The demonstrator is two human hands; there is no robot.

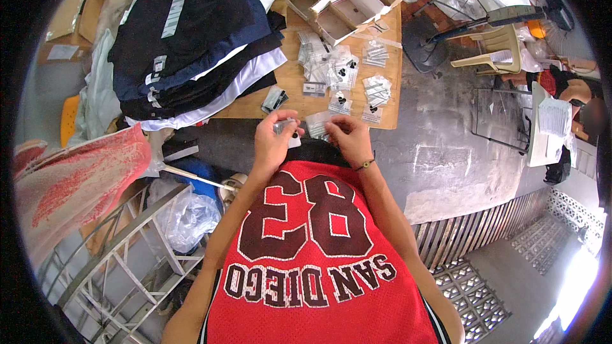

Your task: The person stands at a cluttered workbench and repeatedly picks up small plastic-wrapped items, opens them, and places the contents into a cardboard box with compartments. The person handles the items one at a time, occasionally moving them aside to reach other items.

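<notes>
My left hand point(271, 143) grips a small clear packet point(283, 125) with a dark mark, near the front edge of the wooden table point(389, 112). To its right, my right hand point(350, 142) pinches a clear packet of small tags point(317, 127) between thumb and fingers. Beyond my hands lie loose piles of white tags point(341, 73) and small stacks of labels point(376, 91). A few dark cards point(273, 99) sit just above my left hand.
Folded dark and white garments point(178, 70) cover the table's left. A divided cardboard box point(344, 3) stands at the back. At right are a beige chair point(510, 48), a white table point(535, 146) and a person's arm point(577, 92). A metal rack point(121, 255) stands lower left.
</notes>
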